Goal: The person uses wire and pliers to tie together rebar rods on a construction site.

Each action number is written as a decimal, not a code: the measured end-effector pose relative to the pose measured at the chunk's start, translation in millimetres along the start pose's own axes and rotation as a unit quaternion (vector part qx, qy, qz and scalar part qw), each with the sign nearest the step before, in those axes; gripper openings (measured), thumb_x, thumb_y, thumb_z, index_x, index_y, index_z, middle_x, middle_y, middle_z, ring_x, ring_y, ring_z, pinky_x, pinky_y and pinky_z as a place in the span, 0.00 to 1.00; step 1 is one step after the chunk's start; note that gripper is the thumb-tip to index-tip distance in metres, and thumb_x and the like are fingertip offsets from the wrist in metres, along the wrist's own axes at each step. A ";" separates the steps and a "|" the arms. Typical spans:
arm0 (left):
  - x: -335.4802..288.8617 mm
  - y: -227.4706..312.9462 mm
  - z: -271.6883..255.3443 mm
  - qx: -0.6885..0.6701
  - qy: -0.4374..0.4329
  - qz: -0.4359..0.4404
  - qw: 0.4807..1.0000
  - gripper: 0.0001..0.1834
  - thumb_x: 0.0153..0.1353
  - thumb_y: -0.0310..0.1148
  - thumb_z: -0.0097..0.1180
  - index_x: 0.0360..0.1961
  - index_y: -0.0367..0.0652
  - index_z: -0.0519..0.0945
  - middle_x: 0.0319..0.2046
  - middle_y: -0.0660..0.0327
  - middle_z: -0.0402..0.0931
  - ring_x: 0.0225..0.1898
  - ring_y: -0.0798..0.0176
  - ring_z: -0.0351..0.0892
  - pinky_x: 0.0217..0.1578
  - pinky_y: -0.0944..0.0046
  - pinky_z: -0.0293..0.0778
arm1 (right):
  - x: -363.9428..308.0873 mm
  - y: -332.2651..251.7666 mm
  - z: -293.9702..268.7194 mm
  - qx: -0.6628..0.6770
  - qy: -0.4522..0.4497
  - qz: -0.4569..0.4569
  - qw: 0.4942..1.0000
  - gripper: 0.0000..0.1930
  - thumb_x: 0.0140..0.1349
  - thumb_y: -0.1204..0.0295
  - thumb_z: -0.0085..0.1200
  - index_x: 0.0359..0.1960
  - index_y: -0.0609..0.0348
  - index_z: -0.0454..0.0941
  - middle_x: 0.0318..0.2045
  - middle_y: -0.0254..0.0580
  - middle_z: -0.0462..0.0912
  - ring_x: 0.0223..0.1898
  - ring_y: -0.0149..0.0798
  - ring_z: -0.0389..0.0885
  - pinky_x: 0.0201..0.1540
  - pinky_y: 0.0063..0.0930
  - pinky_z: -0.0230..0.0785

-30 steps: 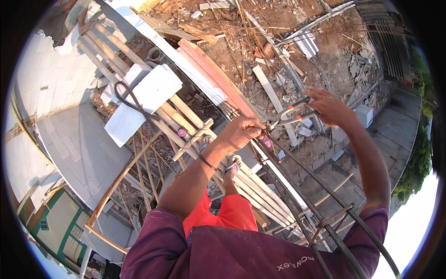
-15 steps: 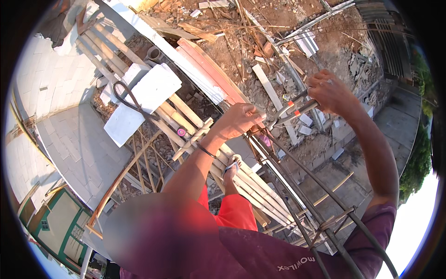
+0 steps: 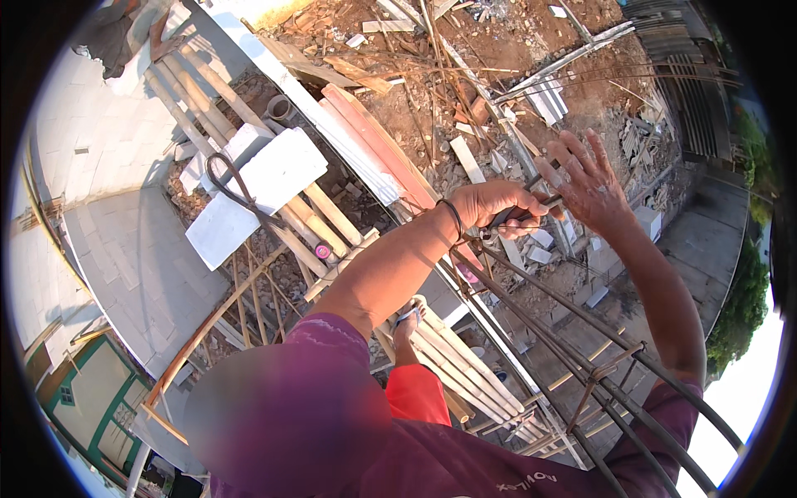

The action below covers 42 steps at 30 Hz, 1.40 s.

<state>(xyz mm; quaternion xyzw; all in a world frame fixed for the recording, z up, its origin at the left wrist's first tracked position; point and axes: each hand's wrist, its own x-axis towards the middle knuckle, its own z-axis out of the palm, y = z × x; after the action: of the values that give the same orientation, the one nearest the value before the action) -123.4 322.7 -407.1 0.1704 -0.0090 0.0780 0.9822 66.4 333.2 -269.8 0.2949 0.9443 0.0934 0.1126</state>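
Observation:
My left hand (image 3: 498, 207) is wrapped round the dark-handled pincers (image 3: 551, 200), whose jaws are mostly hidden by the fingers. Beside the handle ends, my right hand (image 3: 591, 189) has its fingers stretched out and apart. Whether it touches a handle is hard to see. Just below both hands runs a bundle of steel rebar (image 3: 618, 394), coming toward my right arm and joined by a thin stirrup. A dark band circles my left wrist.
Bamboo poles (image 3: 465, 365) lie beneath me, with a sandalled foot on them. White blocks (image 3: 278, 170) and a bent rebar loop (image 3: 241, 195) rest at left. Below lies rubble with planks (image 3: 467, 158). Another person's arm (image 3: 158, 37) shows at the upper left.
My left hand has moved right from the rebar end onto the pincers. The right hand has opened from its grip on their handles, its fingers now spread.

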 end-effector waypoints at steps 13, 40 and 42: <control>-18.9 -4.3 45.2 0.330 0.176 -0.079 0.924 0.30 0.53 0.45 0.73 0.49 0.37 0.75 0.31 0.64 0.72 0.30 0.70 0.76 0.28 0.68 0.76 | 52.4 0.6 -55.4 0.210 -0.611 0.178 0.742 0.27 0.48 0.60 0.67 0.53 0.47 0.80 0.48 0.45 0.82 0.58 0.45 0.77 0.65 0.44 0.62; -84.8 -126.5 24.2 0.066 0.448 0.297 0.841 0.19 0.73 0.37 0.45 0.36 0.31 0.81 0.34 0.58 0.79 0.38 0.65 0.77 0.44 0.63 0.72 | -84.6 -121.4 25.1 0.120 0.036 0.284 0.951 0.25 0.56 0.66 0.60 0.57 0.53 0.74 0.37 0.43 0.75 0.39 0.49 0.74 0.45 0.47 0.61; -85.0 -128.0 25.0 0.092 0.464 0.288 0.832 0.18 0.72 0.37 0.45 0.36 0.32 0.81 0.34 0.58 0.79 0.38 0.65 0.77 0.44 0.64 0.71 | -84.1 -123.7 26.5 0.117 0.032 0.291 0.949 0.24 0.56 0.66 0.60 0.56 0.54 0.74 0.36 0.42 0.75 0.39 0.49 0.74 0.45 0.46 0.61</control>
<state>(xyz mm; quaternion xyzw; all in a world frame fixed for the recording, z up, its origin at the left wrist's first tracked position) -187.2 182.5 -430.0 0.1932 0.4064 0.4282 0.7837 74.6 187.6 -312.0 0.5650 0.8247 0.0208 0.0150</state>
